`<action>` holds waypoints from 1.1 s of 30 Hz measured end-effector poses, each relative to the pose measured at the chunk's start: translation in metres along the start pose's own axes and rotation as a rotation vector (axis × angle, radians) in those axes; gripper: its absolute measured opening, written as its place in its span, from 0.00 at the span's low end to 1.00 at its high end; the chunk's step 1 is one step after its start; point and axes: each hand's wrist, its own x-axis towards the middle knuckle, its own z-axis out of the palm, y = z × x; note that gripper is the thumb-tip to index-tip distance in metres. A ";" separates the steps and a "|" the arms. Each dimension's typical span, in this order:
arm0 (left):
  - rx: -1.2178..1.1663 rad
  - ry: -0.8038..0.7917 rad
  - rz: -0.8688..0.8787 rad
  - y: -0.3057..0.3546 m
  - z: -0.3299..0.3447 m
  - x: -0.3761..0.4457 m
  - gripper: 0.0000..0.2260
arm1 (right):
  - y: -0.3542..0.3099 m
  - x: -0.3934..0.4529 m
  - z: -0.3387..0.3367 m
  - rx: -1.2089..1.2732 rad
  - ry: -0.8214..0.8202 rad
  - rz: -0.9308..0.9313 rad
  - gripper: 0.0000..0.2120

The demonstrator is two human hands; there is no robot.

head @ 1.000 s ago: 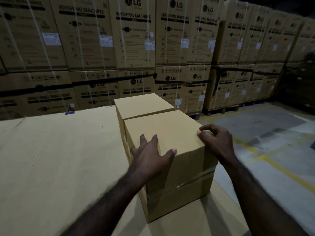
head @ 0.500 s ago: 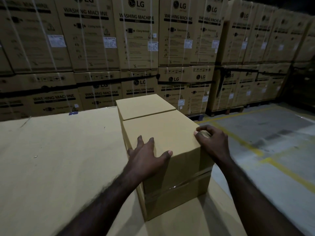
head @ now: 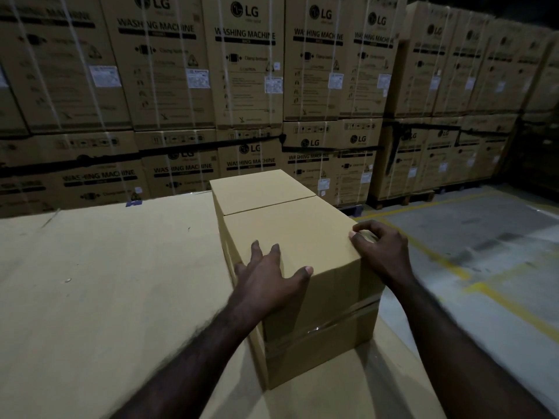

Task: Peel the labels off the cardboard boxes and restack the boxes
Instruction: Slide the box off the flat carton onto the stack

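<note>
Two plain cardboard boxes stand end to end on a wide cardboard surface (head: 106,282). The near box (head: 296,234) has clear tape round its front face. The far box (head: 260,190) touches its back edge. My left hand (head: 269,276) lies spread over the near box's top left front corner, fingers straight, thumb on the front edge. My right hand (head: 378,249) sits at the box's top right edge with curled fingers hooked over that edge. No label shows on either box.
Strapped washing machine cartons (head: 248,74) with white labels form a wall behind. More cartons on pallets (head: 438,158) stand at the right. Grey floor with yellow lines (head: 472,276) drops off right of the cardboard surface.
The near box has slid back against the far box and slightly left, with both hands staying on it. The view has shifted a little.
</note>
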 end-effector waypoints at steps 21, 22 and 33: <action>0.009 0.067 -0.009 0.001 0.005 -0.003 0.40 | -0.007 0.000 -0.004 -0.176 0.024 -0.031 0.14; 0.009 0.077 -0.004 0.001 0.005 -0.004 0.40 | -0.010 -0.001 -0.003 -0.212 0.031 -0.050 0.15; 0.036 0.261 0.066 -0.038 -0.040 -0.046 0.34 | -0.099 -0.046 0.035 -0.166 -0.040 -0.302 0.13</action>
